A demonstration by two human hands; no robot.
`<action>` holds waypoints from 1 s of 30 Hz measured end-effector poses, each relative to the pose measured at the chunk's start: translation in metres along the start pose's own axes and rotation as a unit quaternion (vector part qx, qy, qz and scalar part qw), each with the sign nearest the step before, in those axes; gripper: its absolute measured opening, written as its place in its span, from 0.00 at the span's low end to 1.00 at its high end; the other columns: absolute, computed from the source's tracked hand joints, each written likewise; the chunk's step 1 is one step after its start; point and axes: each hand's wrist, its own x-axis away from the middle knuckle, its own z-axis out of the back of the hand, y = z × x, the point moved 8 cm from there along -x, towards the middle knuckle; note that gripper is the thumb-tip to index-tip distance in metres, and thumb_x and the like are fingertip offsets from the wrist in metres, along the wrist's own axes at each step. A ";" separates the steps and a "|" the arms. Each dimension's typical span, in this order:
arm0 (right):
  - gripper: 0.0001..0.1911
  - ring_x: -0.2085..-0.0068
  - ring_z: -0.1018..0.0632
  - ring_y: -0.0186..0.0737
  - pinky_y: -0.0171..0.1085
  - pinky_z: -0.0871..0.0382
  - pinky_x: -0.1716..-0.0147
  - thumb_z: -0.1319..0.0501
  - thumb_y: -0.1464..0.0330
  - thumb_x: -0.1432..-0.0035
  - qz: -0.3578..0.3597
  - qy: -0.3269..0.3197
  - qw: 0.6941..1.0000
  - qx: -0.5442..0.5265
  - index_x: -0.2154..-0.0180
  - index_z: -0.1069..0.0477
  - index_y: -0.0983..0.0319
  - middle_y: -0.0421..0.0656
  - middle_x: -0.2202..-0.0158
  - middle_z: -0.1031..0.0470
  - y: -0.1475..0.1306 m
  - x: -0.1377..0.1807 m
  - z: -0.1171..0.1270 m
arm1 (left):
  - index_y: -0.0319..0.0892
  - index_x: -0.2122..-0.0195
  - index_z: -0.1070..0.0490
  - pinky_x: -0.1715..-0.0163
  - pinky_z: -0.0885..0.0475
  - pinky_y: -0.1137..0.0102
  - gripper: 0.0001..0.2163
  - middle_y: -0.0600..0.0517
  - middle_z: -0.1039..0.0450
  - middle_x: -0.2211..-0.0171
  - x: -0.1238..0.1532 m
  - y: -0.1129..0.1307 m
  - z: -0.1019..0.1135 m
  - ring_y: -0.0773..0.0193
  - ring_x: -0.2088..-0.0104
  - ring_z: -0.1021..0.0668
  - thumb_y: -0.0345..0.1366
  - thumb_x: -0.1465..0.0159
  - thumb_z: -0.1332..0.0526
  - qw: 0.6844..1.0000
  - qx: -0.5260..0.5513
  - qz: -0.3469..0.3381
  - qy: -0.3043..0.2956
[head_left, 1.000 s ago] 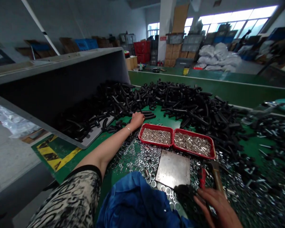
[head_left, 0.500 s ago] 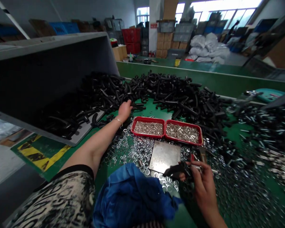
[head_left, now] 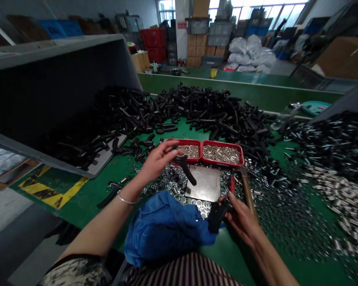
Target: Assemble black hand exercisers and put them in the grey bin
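Observation:
My left hand [head_left: 158, 161] is closed on one end of a black curved plastic handle [head_left: 188, 174]; its free end hangs over the left edge of a square metal plate [head_left: 207, 182]. My right hand [head_left: 241, 216] grips another black part [head_left: 217, 216], blurred, just above the plate's near right corner. A slim red piece [head_left: 232, 184] sticks up by the right fingertips; whether they hold it I cannot tell. Behind the plate stand two red trays, the left tray [head_left: 200, 150] and the right tray [head_left: 242, 159], filled with small metal pieces.
Black handles [head_left: 209, 107] are heaped at the back and in a tipped grey bin [head_left: 122, 59]. A wooden-handled hammer [head_left: 248, 192] lies right of the plate. Blue cloth [head_left: 164, 226] lies in front. Metal rings [head_left: 295, 222] and silver cylinders [head_left: 331, 182] spread at right.
My left hand has come back from the pile of black handles toward the plate, now with a handle in it. My right hand, holding its black part, has shifted slightly left.

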 end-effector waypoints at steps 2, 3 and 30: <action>0.24 0.75 0.28 0.36 0.33 0.33 0.78 0.37 0.47 0.43 0.040 0.028 0.994 0.096 0.64 0.23 0.63 0.42 0.76 0.27 -0.014 -0.004 -0.005 | 0.41 0.46 0.33 0.62 0.21 0.65 0.17 0.45 0.20 0.59 0.012 -0.019 -0.037 0.59 0.59 0.18 0.43 0.32 0.42 0.998 -0.006 0.048 -0.051; 0.24 0.76 0.29 0.36 0.33 0.35 0.78 0.39 0.47 0.41 0.073 0.040 0.985 0.149 0.64 0.24 0.62 0.40 0.77 0.29 -0.024 -0.006 -0.009 | 0.41 0.47 0.32 0.64 0.22 0.66 0.16 0.45 0.20 0.60 0.016 -0.028 -0.053 0.60 0.60 0.19 0.43 0.31 0.43 0.996 -0.010 0.067 -0.062; 0.16 0.76 0.31 0.38 0.36 0.41 0.73 0.46 0.54 0.34 0.255 0.016 0.841 0.477 0.69 0.37 0.57 0.38 0.77 0.33 -0.068 -0.023 -0.059 | 0.45 0.62 0.37 0.78 0.33 0.68 0.17 0.55 0.31 0.75 0.035 -0.085 -0.123 0.65 0.82 0.28 0.53 0.29 0.52 0.969 -0.108 0.223 -0.024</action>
